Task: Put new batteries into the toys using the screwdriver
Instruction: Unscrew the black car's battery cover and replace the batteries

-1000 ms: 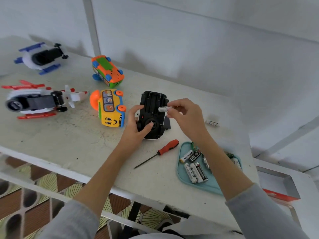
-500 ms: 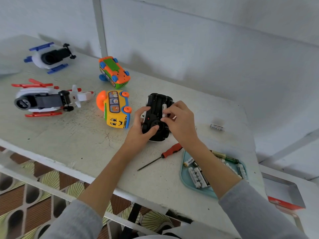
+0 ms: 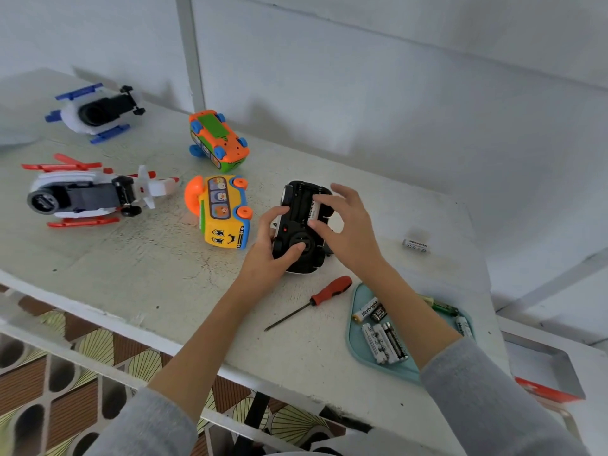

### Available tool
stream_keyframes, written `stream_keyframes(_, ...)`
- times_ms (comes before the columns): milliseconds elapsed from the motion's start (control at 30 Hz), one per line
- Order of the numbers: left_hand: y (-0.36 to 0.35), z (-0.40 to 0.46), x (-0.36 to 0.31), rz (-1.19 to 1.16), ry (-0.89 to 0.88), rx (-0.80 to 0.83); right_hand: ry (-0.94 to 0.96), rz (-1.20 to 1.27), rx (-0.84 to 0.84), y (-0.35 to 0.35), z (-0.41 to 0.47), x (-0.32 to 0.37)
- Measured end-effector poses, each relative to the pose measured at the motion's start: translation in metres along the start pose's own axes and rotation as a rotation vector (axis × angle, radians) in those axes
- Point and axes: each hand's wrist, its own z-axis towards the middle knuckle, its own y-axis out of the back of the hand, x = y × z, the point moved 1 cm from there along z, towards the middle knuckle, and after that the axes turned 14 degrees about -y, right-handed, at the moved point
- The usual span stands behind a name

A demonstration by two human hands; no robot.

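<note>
1. Nearest the desk's front edge, a teal tray of spare batteries lies under the right forearm, close to the rim.
2. The red-handled screwdriver lies free just left of the tray, with bare surface stretching left of it.
3. The left hand grips the upturned black toy, thumb on its underside.
4. The right hand hovers with fingers spread and relaxed, fingertips at a battery seated in the open compartment (contact unclear).
5. One loose battery lies well right.
6. Farther left stand a yellow bus, an orange car and two helicopters, toward the wall.
</note>
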Motion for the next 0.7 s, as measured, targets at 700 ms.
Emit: stream_keyframes(700,0.002,0.001,0.005,0.026,0.019,-0.003,-0.014,0.002,0.161,0.014,0.005,-0.007)
